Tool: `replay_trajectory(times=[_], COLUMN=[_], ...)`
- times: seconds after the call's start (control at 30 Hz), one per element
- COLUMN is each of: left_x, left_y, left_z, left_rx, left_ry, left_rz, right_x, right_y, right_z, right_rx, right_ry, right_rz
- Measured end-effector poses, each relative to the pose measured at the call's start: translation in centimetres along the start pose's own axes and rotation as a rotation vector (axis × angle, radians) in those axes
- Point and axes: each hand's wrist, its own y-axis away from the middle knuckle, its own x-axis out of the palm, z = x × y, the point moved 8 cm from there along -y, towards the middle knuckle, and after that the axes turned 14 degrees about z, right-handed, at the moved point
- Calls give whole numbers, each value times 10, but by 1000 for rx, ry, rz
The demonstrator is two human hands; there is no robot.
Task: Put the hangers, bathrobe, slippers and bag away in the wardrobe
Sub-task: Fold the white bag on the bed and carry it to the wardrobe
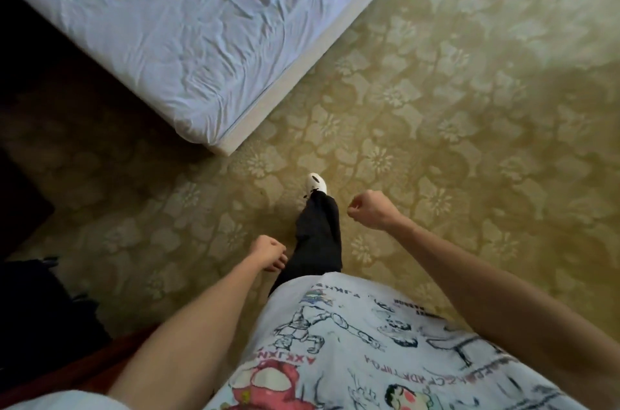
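No hanger, bathrobe, slipper or wardrobe shows in the head view. My left hand (268, 253) hangs low in front of my body with its fingers curled and nothing in it. My right hand (369, 209) is raised a little to the right, closed in a loose fist, also holding nothing. Between the hands my leg in dark trousers steps forward, with a white shoe (317, 183) on the patterned carpet. A dark bag-like shape (40, 302) lies at the left edge; what it is I cannot tell.
A bed with a creased white sheet (188, 40) fills the upper left, its corner (224, 147) pointing toward my foot. Yellow-green flowered carpet (453, 107) stretches to the right and ahead. Dark furniture (20, 208) stands along the left edge.
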Motion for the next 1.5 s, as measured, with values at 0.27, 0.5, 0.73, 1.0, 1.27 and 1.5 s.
replay_trajectory(times=[0.27,0.5,0.73,1.0,1.27,1.5], left_x=[-136,-223,-312,-432,-530,-564], left_y=[-62,-86,-133,-186,-201,-214], left_z=[-179,-394,-557,-644,-617,-564], left_rx=[91,316,403,274,122,-3], left_ry=[171,109,53,158,396,670], left_rz=[-21,71,80,-10,-161,-203], right_x=[-157,-301,-414,-570,-648,-634], right_y=[-116,-179,-260,-382,-492,-557], right_z=[68,58,70,182,359,431], right_rx=[51,197,260,103,-194,-279], right_ry=[130,143,91,150,402,581], right_rz=[36,-12,-8,7,88,257])
